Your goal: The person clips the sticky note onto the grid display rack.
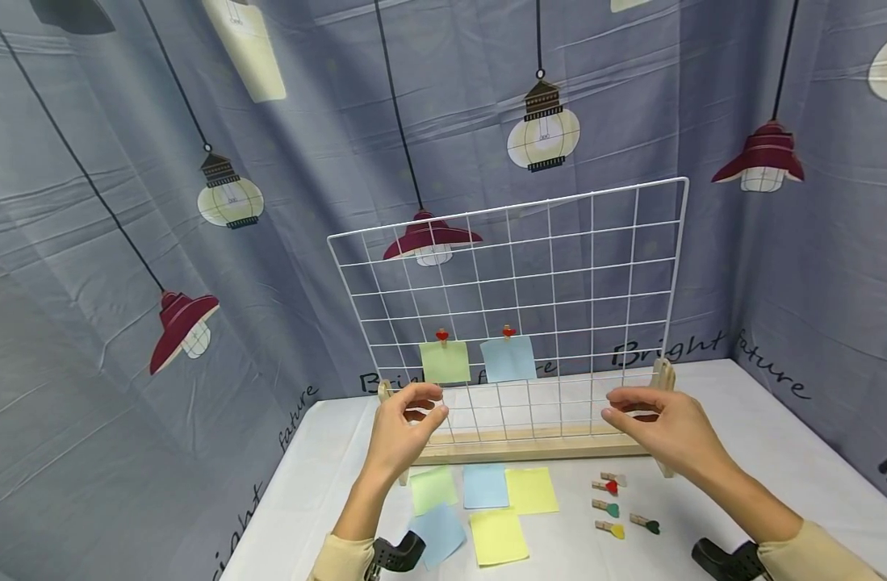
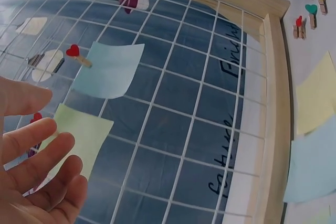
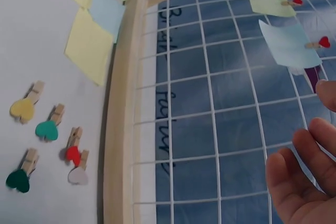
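Grey-blue curtain behind a white desk, wire grid standing toward the back edge. Got a green note and blue note clipped nearer its bottom edge. Left hand and right hand are by its lower corners, both loosely curled, narrow thumb gap, nothing held.

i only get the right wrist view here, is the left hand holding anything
Observer: No, in the head view the left hand has its thumb and fingers apart with nothing between them.
Operator: ok, any loose paper down there that i'm missing
Observer: Yes, a second blue note, just left of the front yellow note.
Operator: and what's higher up
Observer: Hanging lamps are printed on the backdrop above the grid.
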Tool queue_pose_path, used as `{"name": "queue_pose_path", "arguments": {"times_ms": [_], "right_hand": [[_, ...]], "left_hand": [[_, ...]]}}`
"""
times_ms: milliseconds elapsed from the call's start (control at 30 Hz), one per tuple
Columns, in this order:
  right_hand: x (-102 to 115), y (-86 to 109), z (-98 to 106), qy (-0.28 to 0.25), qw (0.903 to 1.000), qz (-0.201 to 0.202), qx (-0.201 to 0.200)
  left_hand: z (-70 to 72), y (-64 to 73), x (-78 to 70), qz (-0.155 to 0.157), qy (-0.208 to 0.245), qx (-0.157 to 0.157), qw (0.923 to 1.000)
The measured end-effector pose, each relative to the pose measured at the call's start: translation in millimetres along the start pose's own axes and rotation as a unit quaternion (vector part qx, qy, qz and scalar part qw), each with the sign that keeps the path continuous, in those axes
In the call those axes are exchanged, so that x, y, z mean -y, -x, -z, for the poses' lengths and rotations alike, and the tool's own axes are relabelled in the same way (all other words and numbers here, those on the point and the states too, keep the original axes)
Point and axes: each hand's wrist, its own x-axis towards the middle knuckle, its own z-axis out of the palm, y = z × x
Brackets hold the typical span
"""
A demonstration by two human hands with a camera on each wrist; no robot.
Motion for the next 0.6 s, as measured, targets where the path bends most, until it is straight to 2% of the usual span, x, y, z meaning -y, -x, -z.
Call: {"name": "queue_pose_path", "arguments": {"times_ms": [367,600], "right_hand": [[-24.1,9.8,10.1,0.009,0.9994,-0.019,0.026],[-39.8,16.7,12.1,0.001,0.9994,-0.016,0.030]], "left_hand": [[16.3,18.3,15.7,0.026,0.007,-0.017,0.9995],[22.5,28.5,29.8,0.041,0.008,-0.032,0.9986]]}}
